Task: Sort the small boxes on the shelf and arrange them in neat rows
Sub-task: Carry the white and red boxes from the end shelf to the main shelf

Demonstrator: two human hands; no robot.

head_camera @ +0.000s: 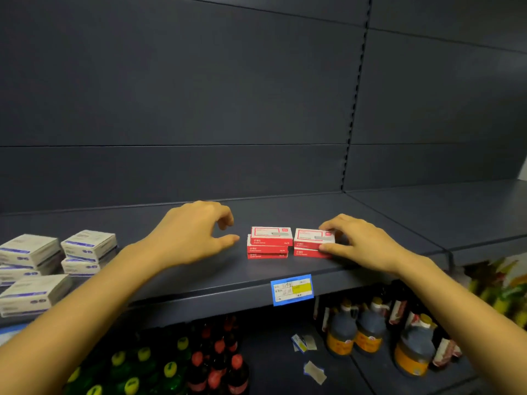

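Two stacks of small red-and-white boxes stand side by side on the dark shelf point(285, 212). The left red stack point(269, 243) is three boxes high. The right red stack point(312, 242) is two high. My right hand point(356, 242) grips the top box of the right stack, with fingers over its far edge and thumb on its near right corner. My left hand point(196, 232) hovers just left of the left stack with loosely curled fingers, holding nothing and not touching the boxes. Several white-and-blue boxes point(54, 260) lie in loose piles at the shelf's left end.
A blue-framed price tag point(291, 289) hangs on the shelf's front edge. The lower shelf holds green and red bottles point(176, 366) at left and dark jugs with yellow labels point(370, 332) at right. A slotted upright point(355, 95) divides the back panel.
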